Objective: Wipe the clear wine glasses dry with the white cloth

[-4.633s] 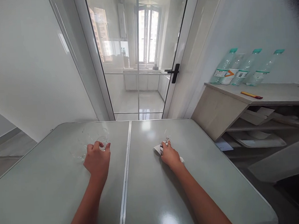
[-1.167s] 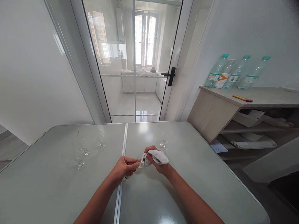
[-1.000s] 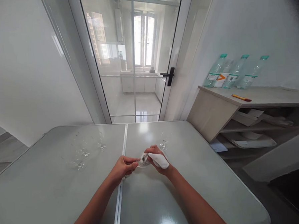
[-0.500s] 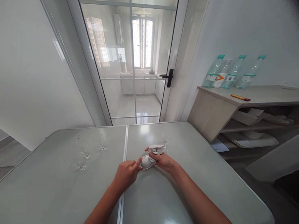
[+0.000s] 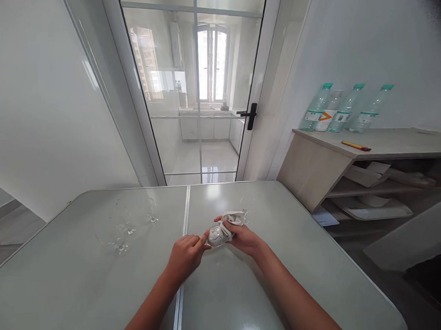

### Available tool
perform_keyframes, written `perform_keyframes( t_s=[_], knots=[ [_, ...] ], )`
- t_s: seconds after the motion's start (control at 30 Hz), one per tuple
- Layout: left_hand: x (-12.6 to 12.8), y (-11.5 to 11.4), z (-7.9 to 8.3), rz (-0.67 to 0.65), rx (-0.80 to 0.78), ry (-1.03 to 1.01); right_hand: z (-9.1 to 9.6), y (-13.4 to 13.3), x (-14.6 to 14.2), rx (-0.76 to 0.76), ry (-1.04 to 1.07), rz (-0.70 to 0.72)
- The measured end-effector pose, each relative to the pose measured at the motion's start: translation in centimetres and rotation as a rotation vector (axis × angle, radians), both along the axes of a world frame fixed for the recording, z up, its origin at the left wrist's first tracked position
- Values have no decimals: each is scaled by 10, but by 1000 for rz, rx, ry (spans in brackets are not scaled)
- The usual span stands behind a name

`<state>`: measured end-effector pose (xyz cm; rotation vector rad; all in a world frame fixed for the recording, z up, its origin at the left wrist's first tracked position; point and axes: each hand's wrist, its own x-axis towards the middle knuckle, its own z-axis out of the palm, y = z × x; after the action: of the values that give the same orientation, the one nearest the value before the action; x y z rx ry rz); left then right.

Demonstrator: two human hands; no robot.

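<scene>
Above the grey-green table my left hand pinches the stem end of a clear wine glass lying sideways. My right hand is closed on a white cloth wrapped over the glass bowl. Another clear glass stands just behind the cloth, partly hidden. Three more clear stemmed glasses stand on the left half of the table.
A glass door with a black handle is behind the table. At the right is a wooden shelf unit with plastic bottles and an orange-handled tool on top.
Earlier my hands were apart, the left at the glasses on the left, the right with the cloth by a standing glass. Now both hold one glass at the centre, the cloth turning around its bowl.
</scene>
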<state>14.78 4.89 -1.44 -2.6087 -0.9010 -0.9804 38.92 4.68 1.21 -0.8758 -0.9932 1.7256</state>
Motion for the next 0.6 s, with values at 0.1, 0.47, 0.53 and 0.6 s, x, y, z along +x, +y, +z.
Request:
perform_keyframes(
  t_s=[0.1,0.47,0.53,0.6],
  knots=[
    [0,-3,5,-34,-203,-118,6,-5,6,115,2,56],
    [-4,7,24,-117,-1494,-781,5,-6,-2,521,-341,-337],
    [-3,7,24,-112,-1506,-843,-1,-5,-12,509,-227,-501],
    [-2,6,23,-119,-1520,-857,-1,-7,-19,497,-159,-533]
  ],
)
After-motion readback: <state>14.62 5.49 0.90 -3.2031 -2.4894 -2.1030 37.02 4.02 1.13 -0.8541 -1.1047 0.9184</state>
